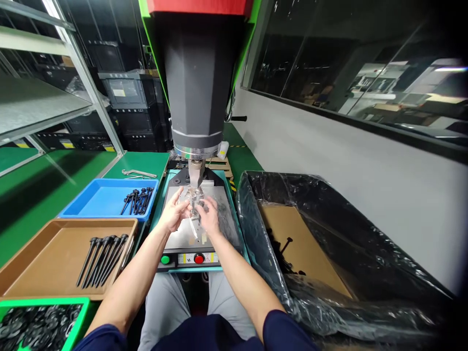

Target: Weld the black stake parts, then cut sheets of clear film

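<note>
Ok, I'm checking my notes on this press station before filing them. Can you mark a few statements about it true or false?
1. The left hand and the right hand meet at the clear part under the press horn. True.
2. The blue tray is empty. False: black pins lie at its right end.
3. The brown tray holds a row of long black rods. True.
4. The plastic-lined carton stands on the person's left. False: it is on the right of the press.
5. The red button sits left of the green button. False: green is on the left.
</note>
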### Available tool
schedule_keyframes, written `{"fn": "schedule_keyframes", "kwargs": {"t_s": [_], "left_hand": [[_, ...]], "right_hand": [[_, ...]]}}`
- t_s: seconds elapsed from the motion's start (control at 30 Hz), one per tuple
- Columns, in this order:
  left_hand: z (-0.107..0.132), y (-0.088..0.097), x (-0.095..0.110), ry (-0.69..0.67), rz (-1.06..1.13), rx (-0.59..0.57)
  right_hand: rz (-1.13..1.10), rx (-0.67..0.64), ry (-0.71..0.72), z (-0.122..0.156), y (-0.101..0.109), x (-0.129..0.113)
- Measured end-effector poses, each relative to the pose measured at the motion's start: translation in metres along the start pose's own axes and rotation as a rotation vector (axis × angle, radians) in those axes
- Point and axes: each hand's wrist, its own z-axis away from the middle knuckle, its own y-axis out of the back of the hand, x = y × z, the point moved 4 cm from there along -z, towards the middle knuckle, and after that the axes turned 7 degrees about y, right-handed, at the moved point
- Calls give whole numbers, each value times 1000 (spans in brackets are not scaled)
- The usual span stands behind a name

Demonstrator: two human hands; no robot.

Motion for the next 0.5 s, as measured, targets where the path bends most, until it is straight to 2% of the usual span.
{"fn": "schedule_keyframes", "kwargs": {"t_s": [0.1,0.3,0.5], "left_hand": [[-1,1,-9,21,0,7],[-1,-1,-19,40,-21,-10],[-2,2,-20,38,-69,-12]], "right_hand": [[32,-22,1,-15,0,3],[-139,-33,-67,-44,-18,4],[-301,-131,-189,-62,-31,10]]}}
